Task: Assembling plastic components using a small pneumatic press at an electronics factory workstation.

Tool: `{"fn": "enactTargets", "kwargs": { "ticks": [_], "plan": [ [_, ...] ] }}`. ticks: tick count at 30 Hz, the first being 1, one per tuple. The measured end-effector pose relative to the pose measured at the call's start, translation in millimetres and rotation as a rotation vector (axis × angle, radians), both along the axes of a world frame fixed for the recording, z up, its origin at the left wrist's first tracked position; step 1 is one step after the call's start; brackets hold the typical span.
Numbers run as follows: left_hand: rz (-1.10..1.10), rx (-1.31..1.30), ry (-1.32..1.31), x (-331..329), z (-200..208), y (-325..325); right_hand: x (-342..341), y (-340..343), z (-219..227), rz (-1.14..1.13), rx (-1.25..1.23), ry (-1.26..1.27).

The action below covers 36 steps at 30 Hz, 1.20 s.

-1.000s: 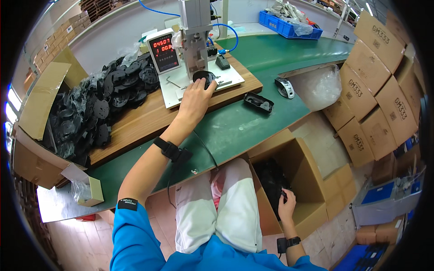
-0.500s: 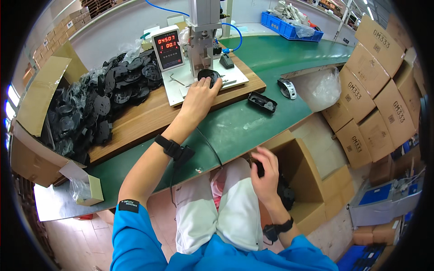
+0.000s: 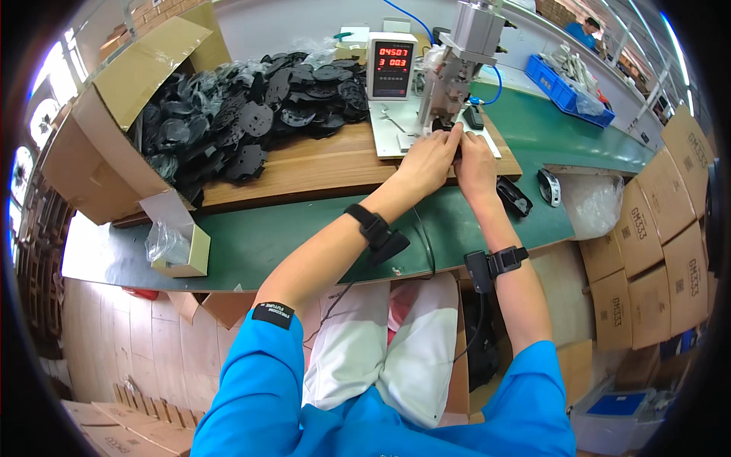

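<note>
Both hands are together at the base of a bench press [image 3: 449, 87], under its metal head. My left hand [image 3: 429, 161] reaches in from the left, its fingers closed on a black plastic part [image 3: 442, 124] that is mostly hidden. Close beside it, my right hand [image 3: 478, 166] has its fingers curled in on the same dark part, their tips partly covered. The press's white base plate [image 3: 386, 141] lies under the hands and carries a small metal wrench. To the right of my right hand, a black oblong shell [image 3: 514, 196] rests on the green bench.
A heap of black plastic discs [image 3: 259, 114] covers the wooden board [image 3: 327, 161], with an open carton [image 3: 114, 137] at left. A red-digit counter [image 3: 392, 67] stands beside the press. A silver-and-black mouse-shaped object [image 3: 548, 188] and a blue crate [image 3: 552, 84] are on the right; cartons [image 3: 655, 236] are stacked beyond.
My right hand has risen from beside my lap, over the open carton, to the press next to my left hand. My left hand stays there. The view has swung, shifting the bench rightward.
</note>
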State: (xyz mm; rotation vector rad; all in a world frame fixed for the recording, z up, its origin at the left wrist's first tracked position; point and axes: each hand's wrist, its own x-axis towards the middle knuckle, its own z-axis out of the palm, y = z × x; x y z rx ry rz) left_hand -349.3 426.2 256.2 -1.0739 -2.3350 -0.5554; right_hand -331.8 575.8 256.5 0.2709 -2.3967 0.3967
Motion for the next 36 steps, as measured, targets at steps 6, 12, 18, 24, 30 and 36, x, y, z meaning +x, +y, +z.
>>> {"fn": "enactTargets", "kwargs": {
  "ticks": [6,12,18,24,30,36],
  "plan": [
    [0.285,0.048,0.158,46.4,6.4,-106.3,0.2,5.0,4.2,0.041,0.022,-0.036],
    [0.891,-0.347,-0.126,48.5,5.9,-274.1,-2.5,8.1,10.2,0.025,0.013,-0.049],
    [0.687,-0.213,-0.208,36.0,-5.8,-320.9,1.8,-1.6,5.4,0.003,0.021,-0.039],
    [0.643,-0.297,-0.227,43.5,12.2,-308.7,2.4,1.7,6.2,-0.012,0.044,-0.034],
    [0.598,-0.195,0.04,55.9,41.4,-298.2,-1.7,6.4,3.9,-0.004,0.013,-0.033],
    [0.438,0.161,0.131,72.2,59.0,-274.5,0.7,-0.1,6.3,0.017,-0.003,-0.019]
  ]
}}
